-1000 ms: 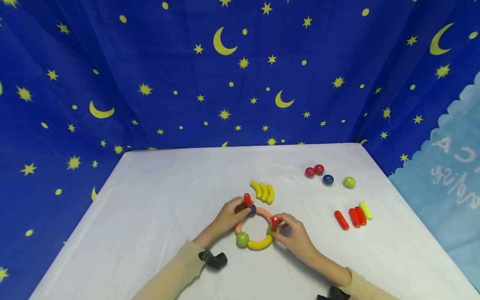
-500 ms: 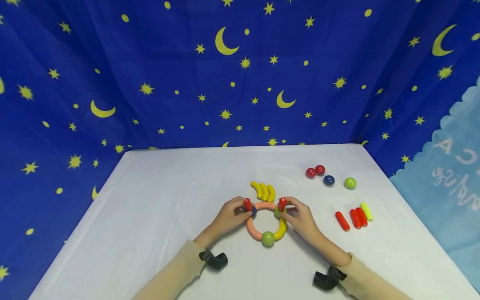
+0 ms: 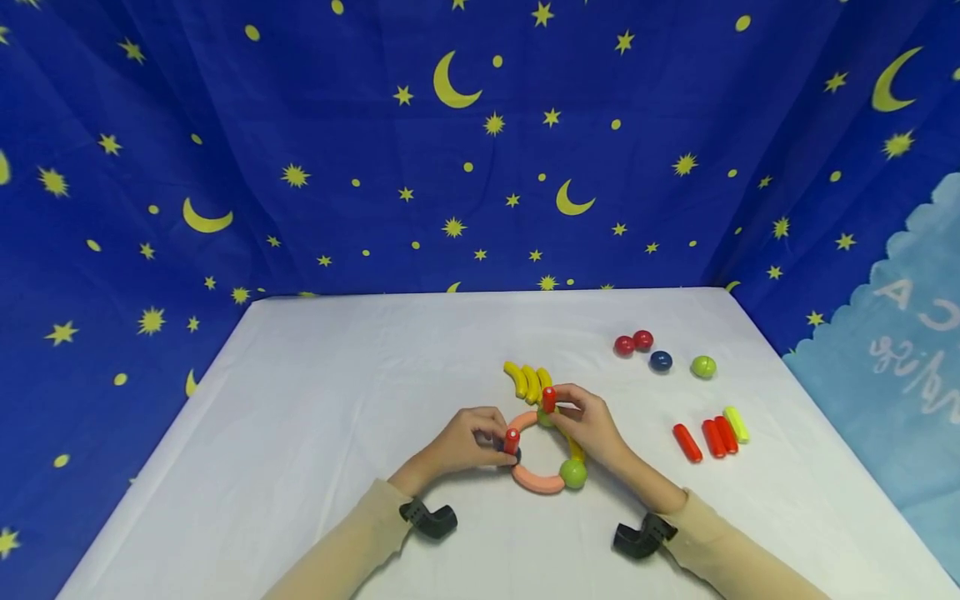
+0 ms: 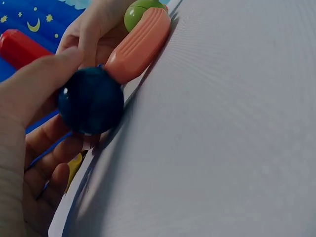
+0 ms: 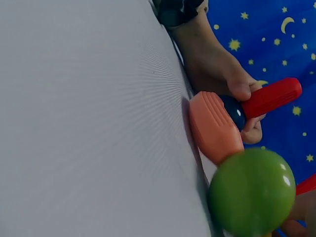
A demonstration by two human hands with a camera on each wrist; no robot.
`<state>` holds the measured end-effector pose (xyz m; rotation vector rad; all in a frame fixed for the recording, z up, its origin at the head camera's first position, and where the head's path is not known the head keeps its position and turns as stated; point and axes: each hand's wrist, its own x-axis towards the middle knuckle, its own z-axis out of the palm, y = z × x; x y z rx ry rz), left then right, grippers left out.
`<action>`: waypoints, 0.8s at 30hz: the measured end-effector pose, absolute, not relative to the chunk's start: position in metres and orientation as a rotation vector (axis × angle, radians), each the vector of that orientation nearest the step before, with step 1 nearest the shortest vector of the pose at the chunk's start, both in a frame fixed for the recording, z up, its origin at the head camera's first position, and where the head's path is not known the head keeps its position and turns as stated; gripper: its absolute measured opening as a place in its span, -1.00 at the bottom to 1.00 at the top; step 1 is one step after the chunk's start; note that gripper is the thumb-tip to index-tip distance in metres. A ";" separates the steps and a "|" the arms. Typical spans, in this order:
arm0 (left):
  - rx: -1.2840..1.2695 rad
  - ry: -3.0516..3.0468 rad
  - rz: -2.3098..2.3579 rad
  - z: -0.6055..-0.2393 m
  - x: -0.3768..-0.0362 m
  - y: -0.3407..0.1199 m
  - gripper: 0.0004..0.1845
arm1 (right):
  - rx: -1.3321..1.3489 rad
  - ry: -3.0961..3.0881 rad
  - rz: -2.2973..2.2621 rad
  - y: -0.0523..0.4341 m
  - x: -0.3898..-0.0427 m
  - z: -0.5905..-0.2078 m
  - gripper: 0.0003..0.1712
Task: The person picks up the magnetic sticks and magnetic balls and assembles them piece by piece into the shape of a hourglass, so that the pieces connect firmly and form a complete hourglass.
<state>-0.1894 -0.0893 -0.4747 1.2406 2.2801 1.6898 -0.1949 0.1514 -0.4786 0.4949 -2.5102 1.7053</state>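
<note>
A ring of toy building pieces lies on the white table. It joins a blue ball point(image 4: 91, 101), an orange curved rod point(image 3: 538, 481), a green ball point(image 3: 573, 473), a yellow curved rod point(image 3: 576, 450), a second green ball point(image 3: 546, 418) and another orange curved rod point(image 3: 522, 422). Red rods stand up from the blue ball and the far green ball. My left hand point(image 3: 467, 442) grips the blue ball at the base of its red rod point(image 3: 512, 440). With thumb and fingers, my right hand point(image 3: 592, 425) holds the far green ball beside its red rod point(image 3: 549, 400).
Several yellow curved rods point(image 3: 528, 383) lie just behind the ring. To the right are several loose red rods point(image 3: 687, 443) and a yellow-green rod point(image 3: 736, 424). Farther back sit two red balls point(image 3: 625, 346), a blue ball point(image 3: 661, 361) and a green ball point(image 3: 703, 367).
Both hands have turned the ring clockwise as seen from above. My left hand came nearer with the blue ball, while my right hand moved back, first rightward, then left.
</note>
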 end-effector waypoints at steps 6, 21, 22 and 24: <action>1.320 2.216 1.687 -0.465 -0.186 -0.088 -0.84 | 0.537 -2.518 1.707 0.153 -0.196 -0.476 -0.61; 1.238 2.228 1.663 -0.463 -0.185 -0.090 -0.85 | 0.125 -2.433 1.004 0.247 -0.157 -0.458 -0.69; 1.242 2.227 1.660 -0.463 -0.184 -0.090 -0.85 | 0.083 -2.443 0.971 0.251 -0.154 -0.457 -0.68; 1.251 2.220 1.658 -0.465 -0.185 -0.091 -0.85 | 0.000 -2.498 0.939 0.259 -0.147 -0.458 -0.66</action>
